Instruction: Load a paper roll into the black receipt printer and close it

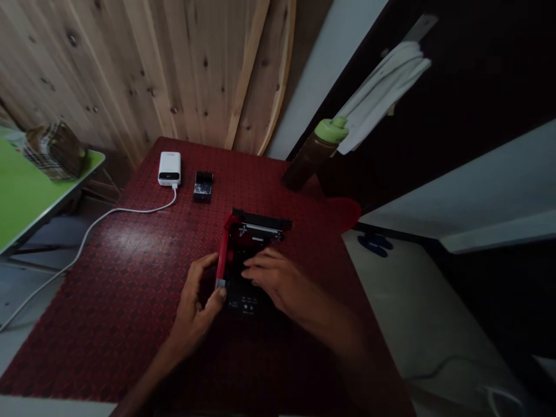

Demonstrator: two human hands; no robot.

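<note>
Taking the open red-and-black device (238, 258) as your clock's centre, your left hand (193, 298) sits at 8 o'clock, thumb on the near corner and fingertips against the red side. Your right hand (280, 281) comes in from 4 o'clock, fingers bent over the dark interior; what they touch there is too dim to tell. On the same red patterned table (121, 313), a small black object (203, 186) lies towards 11 o'clock, and a white power bank (169, 167) just beyond 10, its plugged-in cable (98, 225) trailing off past 9. A green-capped bottle (309, 153) stands at 1 o'clock.
</note>
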